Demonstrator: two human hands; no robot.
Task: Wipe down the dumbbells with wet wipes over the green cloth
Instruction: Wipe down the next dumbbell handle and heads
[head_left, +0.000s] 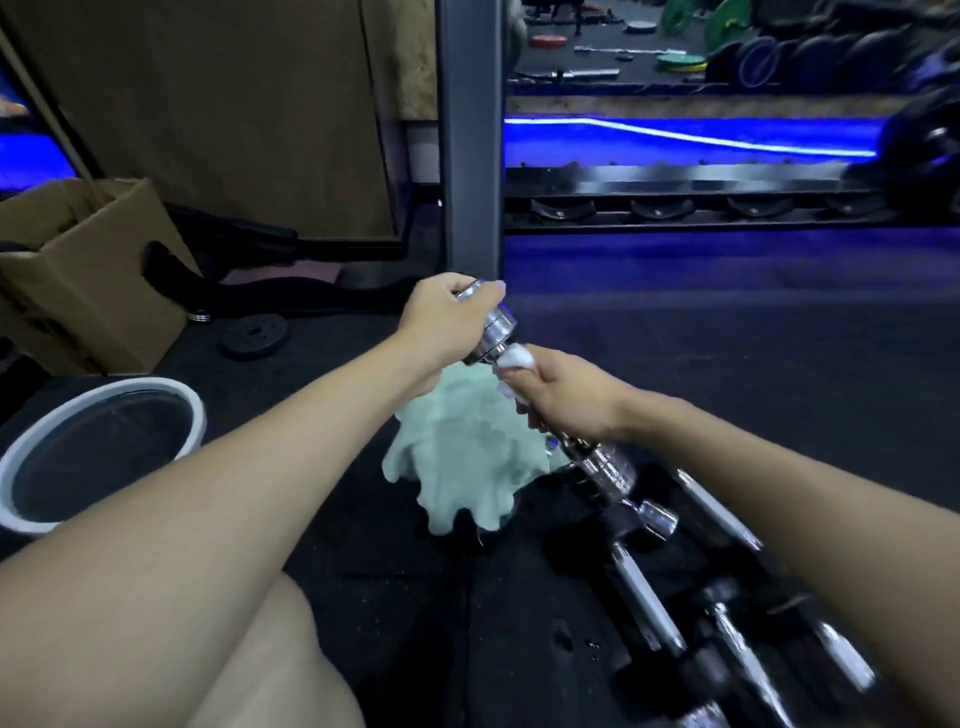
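A chrome dumbbell (605, 467) is held slanted above a crumpled pale green cloth (462, 457) on the dark floor. My left hand (441, 325) grips its upper end. My right hand (566, 392) is curled round the handle lower down, with a white wet wipe (514, 358) bunched between fingers and bar. The lower chrome end sticks out below my right hand.
Several more chrome dumbbells (727, 634) lie on the floor at the lower right. A white-rimmed bin (98, 441) stands at the left, a cardboard box (88, 280) behind it. A grey upright post (470, 135) and a dumbbell rack (675, 208) stand ahead. A small weight plate (254, 335) lies nearby.
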